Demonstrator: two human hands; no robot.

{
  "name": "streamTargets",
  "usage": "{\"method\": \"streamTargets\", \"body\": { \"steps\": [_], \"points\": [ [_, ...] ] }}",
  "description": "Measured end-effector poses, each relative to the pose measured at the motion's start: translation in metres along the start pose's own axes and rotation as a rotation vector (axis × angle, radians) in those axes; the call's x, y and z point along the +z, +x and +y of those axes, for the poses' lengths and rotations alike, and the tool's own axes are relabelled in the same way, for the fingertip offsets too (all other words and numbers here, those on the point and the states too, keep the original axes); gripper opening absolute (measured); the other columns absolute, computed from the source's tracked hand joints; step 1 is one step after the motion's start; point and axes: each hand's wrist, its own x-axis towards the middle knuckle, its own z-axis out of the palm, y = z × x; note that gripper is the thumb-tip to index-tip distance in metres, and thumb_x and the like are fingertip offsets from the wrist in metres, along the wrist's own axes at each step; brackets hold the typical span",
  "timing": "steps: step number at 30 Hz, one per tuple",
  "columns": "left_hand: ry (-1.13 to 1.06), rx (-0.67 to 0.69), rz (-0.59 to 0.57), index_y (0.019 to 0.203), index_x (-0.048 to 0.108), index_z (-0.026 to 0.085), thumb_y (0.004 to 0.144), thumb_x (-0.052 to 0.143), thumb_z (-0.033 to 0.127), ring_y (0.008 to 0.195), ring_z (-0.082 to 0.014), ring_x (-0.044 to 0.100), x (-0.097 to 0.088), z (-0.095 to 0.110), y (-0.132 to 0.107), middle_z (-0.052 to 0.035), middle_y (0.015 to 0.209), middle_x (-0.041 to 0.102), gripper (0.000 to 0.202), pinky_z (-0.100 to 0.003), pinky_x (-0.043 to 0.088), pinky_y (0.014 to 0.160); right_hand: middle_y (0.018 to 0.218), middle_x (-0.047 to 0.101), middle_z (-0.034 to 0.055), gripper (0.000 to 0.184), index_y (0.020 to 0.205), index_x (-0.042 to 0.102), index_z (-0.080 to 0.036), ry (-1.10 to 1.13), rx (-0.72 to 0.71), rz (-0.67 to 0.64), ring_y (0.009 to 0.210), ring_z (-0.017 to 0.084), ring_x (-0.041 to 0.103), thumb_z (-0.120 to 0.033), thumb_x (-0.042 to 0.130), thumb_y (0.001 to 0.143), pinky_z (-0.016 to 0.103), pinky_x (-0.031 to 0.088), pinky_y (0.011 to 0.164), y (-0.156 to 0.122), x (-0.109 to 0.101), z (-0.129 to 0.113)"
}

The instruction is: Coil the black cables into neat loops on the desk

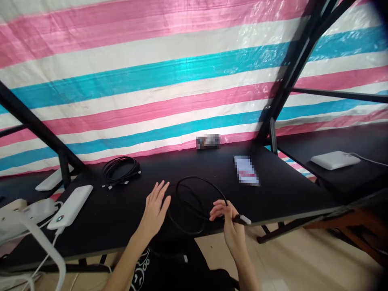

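A loose black cable (194,190) loops over the near part of the black table (281,190). My right hand (230,222) is closed around the cable just behind its plug end (244,220), at the table's front edge. My left hand (156,208) lies flat on the table with fingers stretched out, just left of the cable loop, holding nothing.
A coiled bundle of black cables (121,169) lies at the back left. A white power bank (71,206) with a white lead sits at the left. A blurred card (246,170) and a small blurred item (208,141) lie further back. Another white device (335,159) rests on the neighbouring table.
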Motion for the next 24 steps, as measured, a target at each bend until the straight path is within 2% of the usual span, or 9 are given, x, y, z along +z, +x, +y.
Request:
{"method": "streamTargets", "body": {
  "steps": [4, 7, 9, 12, 14, 17, 19, 21, 24],
  "points": [
    [0.001, -0.080, -0.023, 0.137, 0.035, 0.022, 0.094, 0.029, 0.032, 0.136, -0.0256, 0.024, 0.018, -0.032, 0.021, -0.0123, 0.142, 0.038, 0.045, -0.052, 0.028, 0.103, 0.066, 0.063, 0.0051, 0.046, 0.085, 0.061, -0.018, -0.100, 0.080, 0.039, 0.060, 0.017, 0.061, -0.057, 0.037, 0.087, 0.030, 0.050, 0.058, 0.018, -0.014, 0.009],
    [0.013, -0.031, -0.050, 0.129, 0.047, 0.024, 0.090, 0.042, 0.036, 0.134, -0.0273, 0.028, 0.025, -0.039, 0.031, -0.0117, 0.139, 0.042, 0.041, -0.052, 0.028, 0.102, 0.069, 0.065, 0.0071, 0.053, 0.085, 0.063, -0.018, -0.080, 0.232, 0.035, 0.066, 0.021, 0.062, -0.066, 0.041, 0.079, 0.030, 0.052, 0.052, 0.032, -0.017, 0.013],
    [-0.016, 0.023, -0.077, 0.122, 0.054, 0.026, 0.088, 0.046, 0.035, 0.132, -0.0266, 0.032, 0.028, -0.029, 0.033, -0.0096, 0.136, 0.046, 0.036, -0.051, 0.030, 0.102, 0.062, 0.062, 0.0056, 0.054, 0.073, 0.061, -0.018, -0.046, 0.303, 0.067, 0.061, 0.020, 0.061, -0.069, 0.044, 0.076, 0.028, 0.050, 0.047, 0.040, -0.012, 0.014],
    [-0.123, 0.108, -0.192, 0.121, 0.054, 0.027, 0.088, 0.046, 0.034, 0.131, -0.0246, 0.033, 0.033, -0.001, 0.028, -0.0079, 0.135, 0.047, 0.035, -0.048, 0.035, 0.101, 0.047, 0.050, 0.0010, 0.058, 0.052, 0.046, -0.019, -0.001, 0.331, 0.136, 0.048, 0.014, 0.056, -0.072, 0.040, 0.076, 0.022, 0.042, 0.040, 0.047, 0.005, 0.017],
    [-0.194, 0.186, -0.290, 0.124, 0.052, 0.026, 0.087, 0.048, 0.037, 0.132, -0.0241, 0.031, 0.036, 0.020, 0.020, -0.0074, 0.137, 0.045, 0.039, -0.045, 0.038, 0.101, 0.042, 0.043, -0.0013, 0.061, 0.048, 0.039, -0.020, -0.002, 0.352, 0.144, 0.040, 0.011, 0.050, -0.074, 0.036, 0.076, 0.020, 0.036, 0.036, 0.047, 0.019, 0.018],
    [-0.250, 0.259, -0.392, 0.126, 0.049, 0.025, 0.087, 0.048, 0.036, 0.132, -0.0235, 0.031, 0.041, 0.040, 0.007, -0.0057, 0.138, 0.045, 0.041, -0.044, 0.037, 0.103, 0.039, 0.038, -0.0035, 0.062, 0.048, 0.037, -0.020, -0.056, 0.415, 0.116, 0.032, 0.007, 0.037, -0.076, 0.033, 0.075, 0.018, 0.025, 0.032, 0.045, 0.033, 0.021],
    [-0.255, 0.249, -0.421, 0.127, 0.049, 0.026, 0.088, 0.046, 0.033, 0.131, -0.0229, 0.033, 0.042, 0.043, -0.001, -0.0052, 0.135, 0.047, 0.039, -0.043, 0.039, 0.102, 0.038, 0.034, -0.0048, 0.062, 0.047, 0.034, -0.020, -0.045, 0.432, 0.121, 0.030, 0.006, 0.031, -0.075, 0.032, 0.076, 0.018, 0.024, 0.031, 0.044, 0.038, 0.022],
    [-0.246, 0.220, -0.417, 0.126, 0.049, 0.026, 0.088, 0.047, 0.031, 0.128, -0.0232, 0.037, 0.042, 0.038, -0.010, -0.0057, 0.133, 0.048, 0.039, -0.042, 0.041, 0.100, 0.037, 0.031, -0.0061, 0.061, 0.048, 0.033, -0.021, 0.015, 0.416, 0.151, 0.031, 0.006, 0.028, -0.074, 0.031, 0.077, 0.019, 0.027, 0.032, 0.043, 0.039, 0.023],
    [-0.225, 0.161, -0.345, 0.122, 0.053, 0.026, 0.083, 0.055, 0.033, 0.121, -0.0252, 0.042, 0.038, 0.023, -0.022, -0.0069, 0.130, 0.050, 0.039, -0.043, 0.043, 0.096, 0.038, 0.027, -0.0078, 0.056, 0.051, 0.032, -0.021, 0.120, 0.387, 0.246, 0.032, 0.006, 0.025, -0.070, 0.036, 0.079, 0.018, 0.029, 0.033, 0.045, 0.036, 0.019]
  ]
}}
